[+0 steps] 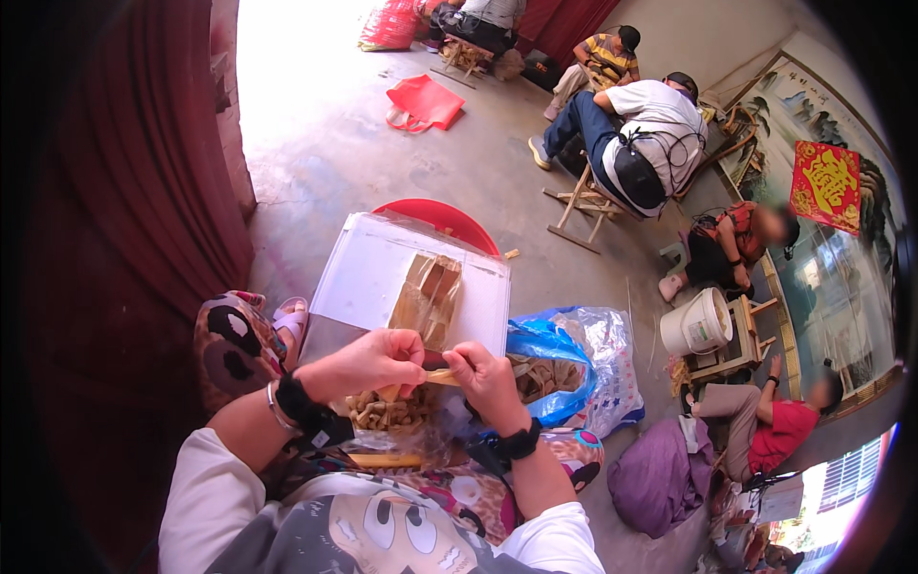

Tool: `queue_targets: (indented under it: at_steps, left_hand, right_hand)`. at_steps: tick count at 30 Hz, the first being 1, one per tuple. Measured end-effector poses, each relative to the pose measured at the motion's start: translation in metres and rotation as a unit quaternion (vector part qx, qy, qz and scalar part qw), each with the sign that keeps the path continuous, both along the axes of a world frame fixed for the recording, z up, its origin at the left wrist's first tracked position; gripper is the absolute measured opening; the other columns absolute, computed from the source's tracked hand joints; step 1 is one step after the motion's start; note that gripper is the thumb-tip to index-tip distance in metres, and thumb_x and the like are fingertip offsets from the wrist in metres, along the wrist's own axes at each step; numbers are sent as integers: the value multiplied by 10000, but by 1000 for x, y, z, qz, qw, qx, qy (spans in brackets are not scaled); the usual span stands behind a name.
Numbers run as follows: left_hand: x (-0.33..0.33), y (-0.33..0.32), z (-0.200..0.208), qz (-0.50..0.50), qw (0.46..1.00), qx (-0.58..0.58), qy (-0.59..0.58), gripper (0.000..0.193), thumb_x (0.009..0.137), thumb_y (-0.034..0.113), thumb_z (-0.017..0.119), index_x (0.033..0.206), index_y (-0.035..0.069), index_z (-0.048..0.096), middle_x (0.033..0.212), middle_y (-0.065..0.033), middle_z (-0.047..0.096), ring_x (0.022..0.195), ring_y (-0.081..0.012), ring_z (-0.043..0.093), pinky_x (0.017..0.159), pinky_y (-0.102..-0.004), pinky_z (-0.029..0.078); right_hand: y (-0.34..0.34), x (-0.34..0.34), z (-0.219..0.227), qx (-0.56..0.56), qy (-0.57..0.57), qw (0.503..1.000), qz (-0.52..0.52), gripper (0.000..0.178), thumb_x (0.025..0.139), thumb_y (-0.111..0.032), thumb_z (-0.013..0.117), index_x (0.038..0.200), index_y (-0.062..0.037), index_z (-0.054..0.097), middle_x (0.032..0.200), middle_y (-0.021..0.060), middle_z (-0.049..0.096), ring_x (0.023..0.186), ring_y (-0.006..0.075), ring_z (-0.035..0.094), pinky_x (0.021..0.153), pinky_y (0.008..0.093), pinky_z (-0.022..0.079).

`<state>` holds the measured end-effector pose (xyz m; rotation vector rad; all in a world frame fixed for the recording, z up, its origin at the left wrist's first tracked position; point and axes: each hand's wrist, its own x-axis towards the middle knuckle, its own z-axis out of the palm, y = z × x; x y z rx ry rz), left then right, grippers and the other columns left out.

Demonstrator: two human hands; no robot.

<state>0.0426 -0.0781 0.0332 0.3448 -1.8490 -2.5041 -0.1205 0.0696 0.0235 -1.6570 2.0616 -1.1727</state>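
Between my two hands, just beyond my lap, a pale yellow, flat strip (441, 377) is stretched. My left hand (381, 362) pinches one end of it with thumb and fingers. The other end is in the closed fingers of my right hand (485, 379). Past the hands lies a white board (359, 273), carrying a clear plastic packet (427, 298) with yellowish and brown flat pieces. Under my hands is a heap of tan, curled pieces (384, 411) on clear plastic. What the strip is made of, I cannot make out.
A blue and white plastic bag (604, 378) holding similar tan pieces stands at my right. Behind the board shows a red basin (440, 216). A red tote bag (426, 103) lies on the floor. Several people sit farther off, near a white bucket (696, 322). A purple sack (660, 474) is lower right.
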Motion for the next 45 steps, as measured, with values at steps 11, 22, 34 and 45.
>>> queue_targets:
  at_steps: [11,22,34,45]
  left_hand:
    - [-20,-24,-14,251,660,-683,187,162,734,57,629,893,77,602,877,-36,607,903,-227,570,857,-364,438]
    - [-25,-22,-30,209,617,-758,28,164,676,124,638,835,101,608,867,-43,582,900,-224,558,827,-362,434]
    - [-5,5,-2,115,853,-456,227,129,857,39,602,982,41,634,902,-111,597,787,-284,618,673,-314,505]
    - [1,-13,6,219,771,-557,220,203,797,-1,621,997,33,614,932,-99,603,835,-263,599,733,-321,488]
  right_hand:
    - [-23,-19,-4,-65,136,988,-32,141,869,-152,605,980,-69,632,833,117,624,740,306,617,614,376,494]
    - [-22,-19,-25,70,269,958,-69,157,850,-158,615,948,-46,665,783,98,649,699,273,622,615,345,494]
    - [-1,8,6,142,-440,880,107,271,948,-274,556,1057,-35,622,787,-4,632,677,39,513,621,181,408]
    - [18,-15,12,155,-597,783,84,219,942,-200,555,1061,-19,590,713,-27,503,565,36,411,502,155,349]
